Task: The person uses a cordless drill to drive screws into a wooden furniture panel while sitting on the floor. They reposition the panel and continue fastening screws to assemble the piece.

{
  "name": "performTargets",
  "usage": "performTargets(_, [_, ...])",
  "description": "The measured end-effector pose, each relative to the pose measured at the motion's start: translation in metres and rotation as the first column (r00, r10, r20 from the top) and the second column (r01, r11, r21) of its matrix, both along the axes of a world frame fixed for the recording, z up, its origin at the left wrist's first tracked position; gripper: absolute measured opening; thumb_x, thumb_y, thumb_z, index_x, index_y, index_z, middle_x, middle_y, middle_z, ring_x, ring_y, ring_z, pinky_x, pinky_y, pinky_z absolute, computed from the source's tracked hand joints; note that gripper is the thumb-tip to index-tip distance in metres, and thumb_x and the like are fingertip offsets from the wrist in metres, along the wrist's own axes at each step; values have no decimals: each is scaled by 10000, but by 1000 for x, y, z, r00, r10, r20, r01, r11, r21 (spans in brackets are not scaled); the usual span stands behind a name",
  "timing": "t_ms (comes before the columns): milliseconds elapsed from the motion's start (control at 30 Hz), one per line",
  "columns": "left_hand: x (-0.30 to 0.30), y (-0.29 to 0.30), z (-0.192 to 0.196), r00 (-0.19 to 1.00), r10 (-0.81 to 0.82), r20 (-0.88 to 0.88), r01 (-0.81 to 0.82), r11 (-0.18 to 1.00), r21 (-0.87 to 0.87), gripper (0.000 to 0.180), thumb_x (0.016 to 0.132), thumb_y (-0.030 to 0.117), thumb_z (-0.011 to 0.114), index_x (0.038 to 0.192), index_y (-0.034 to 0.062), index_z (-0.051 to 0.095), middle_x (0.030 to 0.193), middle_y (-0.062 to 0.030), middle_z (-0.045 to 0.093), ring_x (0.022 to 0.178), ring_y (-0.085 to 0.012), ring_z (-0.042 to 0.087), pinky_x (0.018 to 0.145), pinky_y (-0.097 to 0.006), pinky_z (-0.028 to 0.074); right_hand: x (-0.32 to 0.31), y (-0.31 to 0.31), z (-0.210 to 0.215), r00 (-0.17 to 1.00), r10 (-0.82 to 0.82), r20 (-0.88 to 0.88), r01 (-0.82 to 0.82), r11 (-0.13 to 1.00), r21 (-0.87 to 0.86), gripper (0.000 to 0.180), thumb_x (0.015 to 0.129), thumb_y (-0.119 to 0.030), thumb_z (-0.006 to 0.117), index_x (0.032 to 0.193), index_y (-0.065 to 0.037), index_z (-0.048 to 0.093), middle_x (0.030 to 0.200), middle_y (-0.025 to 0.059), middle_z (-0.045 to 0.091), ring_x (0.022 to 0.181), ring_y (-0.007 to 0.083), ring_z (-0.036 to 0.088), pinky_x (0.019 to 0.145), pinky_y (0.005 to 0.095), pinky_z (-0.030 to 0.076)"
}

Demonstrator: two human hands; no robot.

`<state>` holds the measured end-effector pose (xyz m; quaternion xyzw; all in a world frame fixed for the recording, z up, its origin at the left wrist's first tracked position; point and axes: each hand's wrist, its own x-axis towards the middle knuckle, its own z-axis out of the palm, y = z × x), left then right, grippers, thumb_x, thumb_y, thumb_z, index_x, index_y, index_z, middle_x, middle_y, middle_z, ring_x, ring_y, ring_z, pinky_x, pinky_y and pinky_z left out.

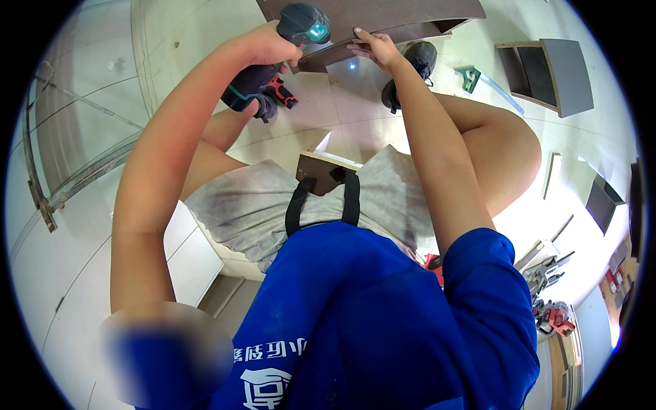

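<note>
My left hand (263, 44) grips a dark green and black cordless drill (301, 31), its nose pressed toward the edge of a dark brown wooden panel (383, 15) at the top of the head view. My right hand (374, 48) holds the lower edge of that panel, fingers curled over it, just right of the drill. The drill's work light throws a small bright spot (352, 66) on the floor below. I am seated with bare knees spread, and a black shoe (418, 61) sits under the panel.
A small brown wooden box (547, 72) lies open at the upper right. A green square ruler (478, 78) lies on the pale tiled floor. Clamps and red-handled tools (550, 301) are heaped at the lower right. A metal frame (48, 157) stands at the left.
</note>
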<state>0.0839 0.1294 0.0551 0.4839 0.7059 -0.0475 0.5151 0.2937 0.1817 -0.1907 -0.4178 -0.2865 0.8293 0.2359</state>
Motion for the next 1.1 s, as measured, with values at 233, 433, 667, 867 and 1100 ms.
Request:
performTargets(233, [4, 6, 5, 999, -31, -34, 31, 999, -16, 178, 712, 126, 659, 871, 47, 643, 763, -81, 681, 632, -169, 659, 589, -342, 535, 3, 2, -7, 999, -21, -25, 22, 1000, 12, 550, 924, -291, 712, 1147, 183, 544, 1142, 229, 623, 1016, 301, 689, 874, 321, 593])
performTargets(433, [0, 1, 4, 1000, -7, -29, 7, 1000, 13, 183, 718, 131, 655, 878, 41, 639, 763, -76, 683, 618, -163, 654, 594, -336, 539, 1, 0, 3, 1000, 8, -9, -8, 1000, -14, 520, 941, -287, 690, 1182, 145, 529, 1210, 218, 606, 1108, 303, 655, 927, 320, 562])
performTargets(667, [1, 1, 8, 1000, -9, -30, 8, 1000, -15, 176, 743, 148, 647, 879, 36, 645, 772, -75, 689, 617, -157, 657, 592, -336, 539, 2, -1, 5, 1000, 13, -23, -13, 1000, 4, 527, 949, -285, 678, 1199, 153, 525, 1210, 217, 607, 1107, 311, 655, 941, 324, 556])
performTargets(867, [3, 3, 12, 1000, -21, -18, 21, 999, -31, 170, 749, 144, 644, 878, 32, 645, 774, -78, 692, 620, -159, 661, 600, -330, 542, 2, -1, 4, 1000, 8, -12, -8, 1000, 0, 520, 948, -290, 680, 1193, 146, 534, 1210, 217, 607, 1116, 308, 651, 947, 327, 554])
performTargets(1100, [-2, -2, 2, 994, 94, 49, -91, 994, -59, 234, 728, 131, 662, 944, 42, 638, 814, -80, 686, 676, -162, 663, 631, -332, 544, 1, 0, -1, 1000, 12, -17, -12, 1000, -9, 526, 941, -293, 690, 1188, 144, 532, 1205, 215, 606, 1115, 306, 650, 943, 327, 558])
